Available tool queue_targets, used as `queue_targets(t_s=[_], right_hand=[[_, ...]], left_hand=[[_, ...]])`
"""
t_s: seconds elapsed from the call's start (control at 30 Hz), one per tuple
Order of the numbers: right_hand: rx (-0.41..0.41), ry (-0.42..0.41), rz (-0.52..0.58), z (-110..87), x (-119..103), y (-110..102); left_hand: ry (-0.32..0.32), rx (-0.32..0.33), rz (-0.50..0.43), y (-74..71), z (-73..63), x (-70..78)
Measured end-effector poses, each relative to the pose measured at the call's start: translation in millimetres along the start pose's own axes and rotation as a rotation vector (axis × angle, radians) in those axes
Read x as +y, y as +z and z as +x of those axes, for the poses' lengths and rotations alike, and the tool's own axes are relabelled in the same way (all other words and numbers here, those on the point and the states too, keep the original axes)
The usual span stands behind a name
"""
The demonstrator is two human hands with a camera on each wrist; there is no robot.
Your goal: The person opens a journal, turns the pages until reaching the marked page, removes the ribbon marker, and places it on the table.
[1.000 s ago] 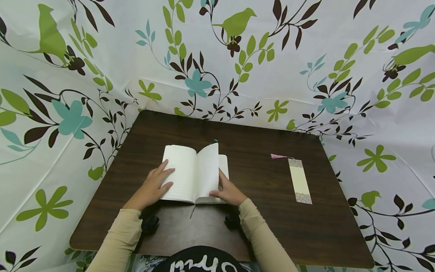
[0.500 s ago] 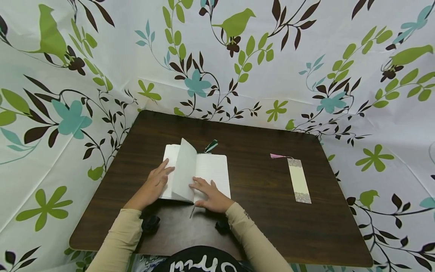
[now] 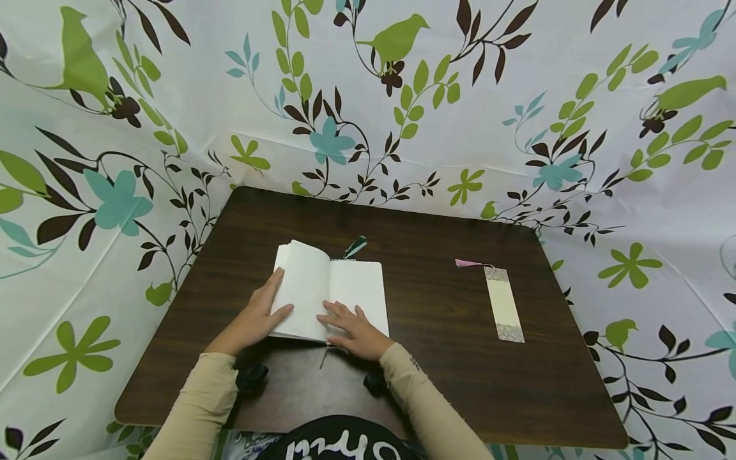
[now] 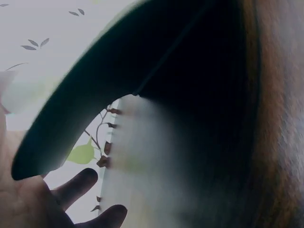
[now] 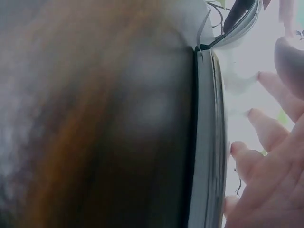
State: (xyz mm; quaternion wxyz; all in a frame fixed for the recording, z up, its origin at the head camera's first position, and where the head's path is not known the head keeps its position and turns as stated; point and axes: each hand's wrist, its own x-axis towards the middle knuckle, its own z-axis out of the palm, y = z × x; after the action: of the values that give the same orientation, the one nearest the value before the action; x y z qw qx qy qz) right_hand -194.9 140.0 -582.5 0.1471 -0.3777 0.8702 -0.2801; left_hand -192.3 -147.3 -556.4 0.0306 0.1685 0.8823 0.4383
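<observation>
An open notebook [image 3: 356,281] with white pages lies on the dark wooden table [image 3: 425,383]. My left hand [image 3: 253,319] is at its left edge, the thumb reaching onto the left page [image 3: 301,284] and apart from the straight forefinger. In the left wrist view, the dark cover [image 4: 80,95] hides part of that hand. My right hand [image 3: 356,329] rests with fingers spread low on the right page, near the fold. The right wrist view shows these fingers [image 5: 268,133] above the book's edge [image 5: 209,142]. A dark green tassel [image 3: 354,247] sticks out at the notebook's top.
To the right lies a cream bookmark [image 3: 505,304] with silvery ends and a pink tassel [image 3: 471,262]. A thin ribbon [image 3: 324,356] hangs from the notebook's bottom. White fabric [image 3: 489,160] with birds and leaves surrounds the table's back and sides.
A raised page has turned over from right to left and now lies on the left side. My right hand moved left onto the right page; my left fingers shifted off the left page.
</observation>
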Motion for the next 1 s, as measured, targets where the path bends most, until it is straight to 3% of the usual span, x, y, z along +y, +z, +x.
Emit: queue_targets(t_s=[0.2,0.33,0.57,0.8,1.0], right_hand=[[0.007,-0.001,0.029,-4.1,9,-7],[0.006,0.027,-0.058,-9.3,21,-13],[0.027,0.097,-0.193,-22.7,42,-23],[0.034,0.207,-0.140,-39.9,58,-37],[0.039,0.223,-0.084,-46.1,62,-43]], left_hand=[[0.045,0.002,0.126,1.7,-0.4,-4.6],[0.059,-0.017,0.163,0.5,-0.8,-4.5],[0.027,-0.048,0.181,-0.3,-3.0,-2.8],[0.020,-0.053,0.185,1.2,-1.8,-5.3],[0.014,-0.053,0.197,0.4,-2.8,-9.2]])
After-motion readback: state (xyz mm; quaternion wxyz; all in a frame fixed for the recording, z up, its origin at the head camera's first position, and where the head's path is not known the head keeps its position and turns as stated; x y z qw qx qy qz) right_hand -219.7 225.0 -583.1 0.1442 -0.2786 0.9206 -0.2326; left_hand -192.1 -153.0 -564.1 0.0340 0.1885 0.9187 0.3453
